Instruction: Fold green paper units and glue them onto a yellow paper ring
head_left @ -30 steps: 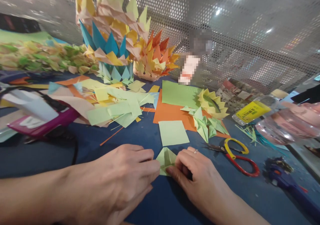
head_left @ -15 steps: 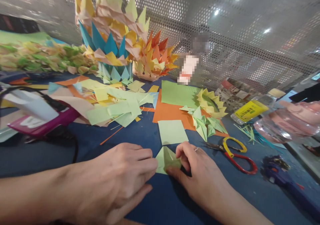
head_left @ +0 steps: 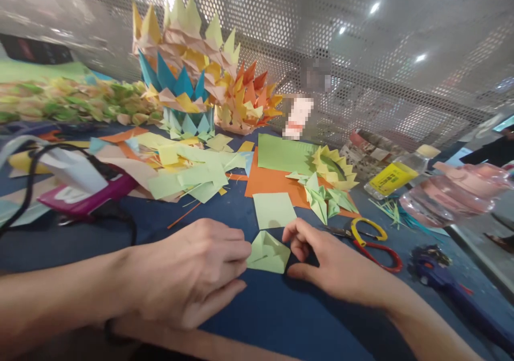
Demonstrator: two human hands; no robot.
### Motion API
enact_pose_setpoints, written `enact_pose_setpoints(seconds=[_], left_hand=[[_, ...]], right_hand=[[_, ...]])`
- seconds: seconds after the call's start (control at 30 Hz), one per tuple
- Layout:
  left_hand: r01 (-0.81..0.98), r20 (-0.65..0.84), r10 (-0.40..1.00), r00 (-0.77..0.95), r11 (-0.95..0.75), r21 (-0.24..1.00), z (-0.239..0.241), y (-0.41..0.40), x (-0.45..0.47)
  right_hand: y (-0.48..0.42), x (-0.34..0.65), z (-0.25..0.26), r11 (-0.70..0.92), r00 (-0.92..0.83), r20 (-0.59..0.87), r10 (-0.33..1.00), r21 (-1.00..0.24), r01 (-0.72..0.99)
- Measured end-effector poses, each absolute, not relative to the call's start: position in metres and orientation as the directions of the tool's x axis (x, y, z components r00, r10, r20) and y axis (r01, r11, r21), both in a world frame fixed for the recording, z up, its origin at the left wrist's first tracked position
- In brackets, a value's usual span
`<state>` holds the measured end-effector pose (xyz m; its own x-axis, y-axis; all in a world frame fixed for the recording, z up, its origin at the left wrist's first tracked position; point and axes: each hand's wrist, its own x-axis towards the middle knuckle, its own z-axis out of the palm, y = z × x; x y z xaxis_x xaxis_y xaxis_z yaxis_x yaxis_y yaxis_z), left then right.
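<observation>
A folded light-green origami paper [head_left: 268, 253] lies on the blue table in front of me, its top corner raised to a point. My left hand [head_left: 204, 270] has its curled fingers on the paper's left edge; the grip under them is partly hidden. At the right edge, my right hand [head_left: 317, 256] has thumb and bent forefinger apart, with nothing between them. Just beyond the folded piece is a flat square of light-green paper [head_left: 275, 210]. Several folded green pieces [head_left: 319, 200] rest on an orange sheet [head_left: 261, 179] farther back.
Scissors [head_left: 371, 238] with yellow and red handles and a dark blue tool [head_left: 437, 272] lie to the right. Behind them stand a yellow-labelled bottle [head_left: 391, 176] and a pink bottle [head_left: 453, 195]. Paper scraps [head_left: 193, 171], a purple device [head_left: 88, 197] and spiky paper crowns [head_left: 188, 82] occupy the left and back.
My right thumb and forefinger have come off the folded paper and moved slightly right. More of the paper now shows. My left hand stays at its left edge.
</observation>
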<state>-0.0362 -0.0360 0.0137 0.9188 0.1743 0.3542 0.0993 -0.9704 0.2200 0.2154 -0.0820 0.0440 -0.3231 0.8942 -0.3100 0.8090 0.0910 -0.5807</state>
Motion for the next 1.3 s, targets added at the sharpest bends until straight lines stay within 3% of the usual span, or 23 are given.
enact_pose_setpoints(seconds=[0.13,0.43,0.63,0.73,0.8,0.9,1.03,1.13,1.3], left_hand=[[0.056,0.416,0.140,0.898,-0.976,0.209,0.014,-0.033,-0.035],[0.070,0.463,0.232,0.855,-0.938,0.339,0.016,-0.031,-0.027],[0.069,0.462,0.158,0.873,-0.977,0.204,0.015,-0.033,-0.020],[0.066,0.451,0.151,0.879,-0.978,0.197,0.012,-0.032,-0.018],[0.089,0.455,0.205,0.866,-0.960,0.264,0.012,-0.032,-0.016],[0.200,0.442,0.407,0.799,-0.874,0.443,0.013,-0.032,-0.012],[0.269,0.189,0.652,0.734,-0.535,0.801,0.018,-0.027,-0.003],[0.244,0.029,0.626,0.779,-0.345,0.907,0.020,-0.017,0.004],[0.258,-0.079,0.572,0.817,-0.239,0.936,0.017,-0.001,0.009]], right_hand=[[-0.075,0.222,0.038,0.117,-0.309,-0.186,0.933,-0.653,0.748],[-0.087,0.194,0.020,0.229,-0.209,0.094,0.973,-0.460,0.858],[-0.091,0.194,0.018,0.278,-0.250,0.128,0.960,-0.546,0.790],[-0.091,0.195,0.016,0.299,-0.277,0.137,0.951,-0.636,0.711],[-0.092,0.196,0.015,0.301,-0.290,0.133,0.948,-0.674,0.674],[-0.091,0.197,0.013,0.306,-0.280,0.155,0.947,-0.699,0.646],[-0.089,0.198,0.010,0.304,-0.228,0.208,0.951,-0.762,0.572],[-0.088,0.199,0.009,0.291,-0.192,0.221,0.956,-0.797,0.529],[-0.090,0.200,0.012,0.284,-0.197,0.213,0.957,-0.821,0.495]])
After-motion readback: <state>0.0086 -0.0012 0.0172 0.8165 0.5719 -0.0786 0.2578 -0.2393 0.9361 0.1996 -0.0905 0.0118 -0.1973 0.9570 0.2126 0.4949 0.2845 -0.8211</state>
